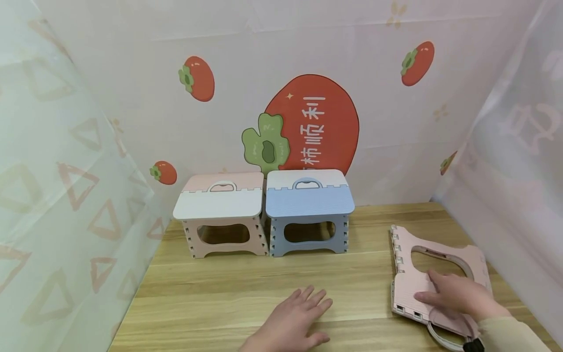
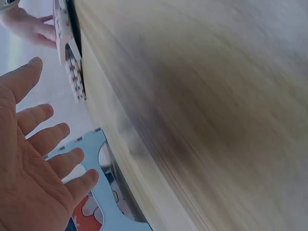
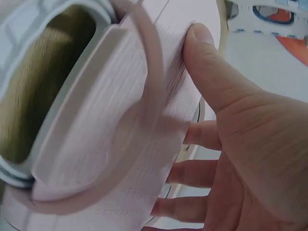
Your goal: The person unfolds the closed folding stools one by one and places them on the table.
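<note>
On the right of the table, a pink folding stool lies folded partly flat, one leg frame with its oval cutout spread toward the back. My right hand grips its edge: the thumb lies on the ribbed pink panel, while the other fingers go behind the edge. A carrying handle sticks out at the stool's near end. My left hand holds nothing, its fingers spread over the front middle of the table; the left wrist view shows its bare palm.
Two unfolded stools stand side by side at the back: a pink one with a white-and-pink top and a blue one with a blue-and-white top. Behind them hangs a printed sheet; sheets also flank the wooden table on both sides.
</note>
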`<state>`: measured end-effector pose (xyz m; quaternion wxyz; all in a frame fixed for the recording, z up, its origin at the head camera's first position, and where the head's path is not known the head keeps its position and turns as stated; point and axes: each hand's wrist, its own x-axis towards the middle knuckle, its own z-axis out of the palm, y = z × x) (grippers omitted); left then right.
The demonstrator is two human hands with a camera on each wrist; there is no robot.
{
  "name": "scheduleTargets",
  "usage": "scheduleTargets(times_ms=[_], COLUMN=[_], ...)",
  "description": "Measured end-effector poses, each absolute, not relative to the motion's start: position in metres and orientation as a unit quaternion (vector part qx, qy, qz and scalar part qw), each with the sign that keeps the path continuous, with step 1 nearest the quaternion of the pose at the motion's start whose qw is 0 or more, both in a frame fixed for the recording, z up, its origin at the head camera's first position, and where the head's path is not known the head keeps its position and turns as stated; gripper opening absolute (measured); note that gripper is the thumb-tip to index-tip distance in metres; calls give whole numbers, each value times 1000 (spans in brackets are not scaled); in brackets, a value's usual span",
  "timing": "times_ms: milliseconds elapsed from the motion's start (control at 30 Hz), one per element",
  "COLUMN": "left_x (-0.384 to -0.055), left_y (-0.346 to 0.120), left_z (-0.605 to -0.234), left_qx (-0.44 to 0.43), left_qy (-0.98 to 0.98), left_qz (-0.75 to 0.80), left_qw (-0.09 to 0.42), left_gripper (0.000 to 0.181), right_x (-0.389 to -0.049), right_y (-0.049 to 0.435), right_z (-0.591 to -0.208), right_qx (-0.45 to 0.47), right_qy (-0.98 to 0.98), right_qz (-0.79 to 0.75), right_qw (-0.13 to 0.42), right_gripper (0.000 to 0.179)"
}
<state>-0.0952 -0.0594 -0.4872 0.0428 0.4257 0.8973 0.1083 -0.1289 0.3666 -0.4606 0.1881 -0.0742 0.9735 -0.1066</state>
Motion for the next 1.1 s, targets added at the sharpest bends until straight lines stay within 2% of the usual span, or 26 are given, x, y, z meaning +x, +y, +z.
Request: scheduleTargets(times_ms=[100, 200, 300, 567, 833, 1100], left_x=[-94, -92, -91, -89, -89, -86], left_y=[-53, -47, -41, -26, -9, 6], left_z=[-488, -488, -490, -493, -497, -499], left_qx=[432, 439, 445, 488, 490, 502], left_qy=[895, 892, 889, 871, 869, 862], left_qz=[102, 99, 94, 55, 45, 38], left_qw=[41, 46, 52, 25, 59, 63], left_gripper=[66, 66, 66, 62, 65, 67], right_x=[-128, -127, -125, -124, -126, -127], right_y=[358, 351, 345, 334, 330, 325], right_z=[-460, -459, -458, -458, -459, -460], right_qx=[-73, -64, -55, -56, -83, -90], right_qy=[977, 982, 984, 986, 984, 986], right_qz=[-100, -96, -92, -86, -98, -89], right_qw=[172, 152, 141, 131, 120, 112], right_gripper=[69, 60, 59, 58, 52, 53])
